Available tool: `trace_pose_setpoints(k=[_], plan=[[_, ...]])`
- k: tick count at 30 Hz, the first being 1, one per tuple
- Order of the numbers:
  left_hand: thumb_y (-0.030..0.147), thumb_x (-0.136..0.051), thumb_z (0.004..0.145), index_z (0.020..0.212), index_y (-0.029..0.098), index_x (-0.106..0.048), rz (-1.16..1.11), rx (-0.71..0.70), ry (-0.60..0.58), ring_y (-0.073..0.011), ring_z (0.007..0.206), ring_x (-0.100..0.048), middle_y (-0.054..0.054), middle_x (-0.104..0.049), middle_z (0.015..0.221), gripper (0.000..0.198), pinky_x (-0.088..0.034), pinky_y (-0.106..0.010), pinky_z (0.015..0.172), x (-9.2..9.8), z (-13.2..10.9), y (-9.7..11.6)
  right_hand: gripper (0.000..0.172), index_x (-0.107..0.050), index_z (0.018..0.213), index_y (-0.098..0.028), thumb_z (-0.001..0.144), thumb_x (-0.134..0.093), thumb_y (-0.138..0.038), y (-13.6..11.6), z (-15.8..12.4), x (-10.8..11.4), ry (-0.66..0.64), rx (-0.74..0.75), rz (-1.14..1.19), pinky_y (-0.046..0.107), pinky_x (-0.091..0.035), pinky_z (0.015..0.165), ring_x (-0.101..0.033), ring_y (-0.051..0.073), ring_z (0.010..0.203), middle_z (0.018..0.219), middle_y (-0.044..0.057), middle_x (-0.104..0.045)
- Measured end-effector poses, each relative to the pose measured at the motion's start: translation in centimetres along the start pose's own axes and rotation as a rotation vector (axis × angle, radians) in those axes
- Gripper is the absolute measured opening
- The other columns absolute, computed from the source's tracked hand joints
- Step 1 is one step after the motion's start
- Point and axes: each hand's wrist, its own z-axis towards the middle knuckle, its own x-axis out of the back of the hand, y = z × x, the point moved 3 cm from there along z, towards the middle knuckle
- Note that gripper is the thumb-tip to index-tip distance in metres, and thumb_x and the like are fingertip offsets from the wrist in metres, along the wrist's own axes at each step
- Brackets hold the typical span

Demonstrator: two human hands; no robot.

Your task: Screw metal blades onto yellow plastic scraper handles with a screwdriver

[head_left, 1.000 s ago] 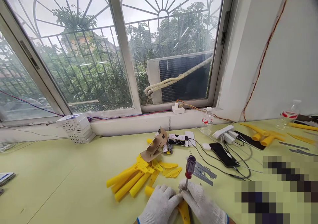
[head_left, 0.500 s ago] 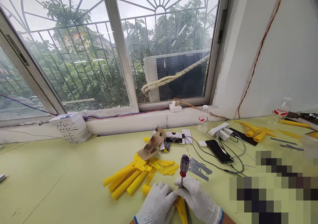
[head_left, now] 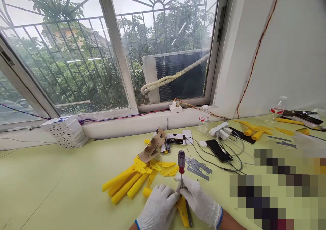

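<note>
In the head view, my gloved left hand [head_left: 159, 204] is closed around a yellow plastic scraper [head_left: 182, 212], whose round handle end sticks out to the left. A dark metal blade [head_left: 188, 214] runs along the right side of its head. My gloved right hand [head_left: 198, 197] pinches the shaft of a screwdriver [head_left: 181, 162], which stands upright with its purple and red handle on top. Its tip meets the scraper between my hands, where the fingers hide the contact point.
Several yellow handles [head_left: 122, 182] lie left of my hands under an open cardboard box [head_left: 152, 145]. Grey metal blades [head_left: 198, 169] with loose screws lie just beyond. A phone [head_left: 217, 151] with cables, a bottle [head_left: 203, 119] and stacked white boxes [head_left: 66, 132] stand further back.
The whole scene has shifted slightly left as my head turned. The screwdriver stays upright in my right hand, and my left hand keeps its hold on the scraper.
</note>
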Motion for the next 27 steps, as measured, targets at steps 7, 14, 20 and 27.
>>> trace_pose_setpoints(k=[7, 14, 20, 27], plan=[[0.023, -0.058, 0.102, 0.128, 0.029, -0.061, -0.008, 0.021, -0.005, -0.0266, 0.097, -0.06, -0.005, -0.071, 0.117, 0.027, -0.044, -0.043, 0.084, -0.1, -0.1, 0.1, 0.035, -0.069, 0.115, -0.019, 0.11, -0.04, -0.038, 0.5, -0.7, -0.3, -0.045, -0.018, 0.026, 0.025, -0.06, 0.101, -0.07, 0.015, 0.105, 0.111, 0.009, -0.071], [0.023, -0.058, 0.103, 0.13, 0.031, -0.062, -0.016, 0.032, -0.002, -0.0255, 0.098, -0.061, -0.003, -0.071, 0.116, 0.028, -0.045, -0.042, 0.085, 0.2, -0.2, 0.2, 0.033, -0.072, 0.105, -0.018, 0.107, -0.052, -0.044, 1.7, -0.3, -0.3, 0.013, 0.031, -0.025, 0.028, -0.059, 0.098, -0.067, 0.016, 0.102, 0.107, 0.009, -0.07], [0.024, -0.061, 0.102, 0.13, 0.032, -0.063, 0.011, 0.036, 0.021, -0.0258, 0.097, -0.062, -0.003, -0.071, 0.114, 0.029, -0.046, -0.043, 0.086, 0.0, -0.1, 0.2, 0.036, -0.074, 0.127, -0.023, 0.108, -0.049, -0.041, 2.0, -0.3, -0.2, 0.042, 0.048, -0.003, 0.031, -0.06, 0.111, -0.071, 0.019, 0.117, 0.121, 0.01, -0.072], [0.023, -0.059, 0.102, 0.136, 0.032, -0.06, -0.019, 0.028, 0.001, -0.0264, 0.099, -0.063, -0.004, -0.072, 0.119, 0.035, -0.045, -0.043, 0.086, 0.0, -0.1, 0.1, 0.041, -0.067, 0.134, -0.02, 0.11, -0.04, -0.039, 1.6, -0.3, 0.3, 0.037, 0.041, 0.047, 0.029, -0.06, 0.111, -0.072, 0.016, 0.111, 0.115, 0.01, -0.072]])
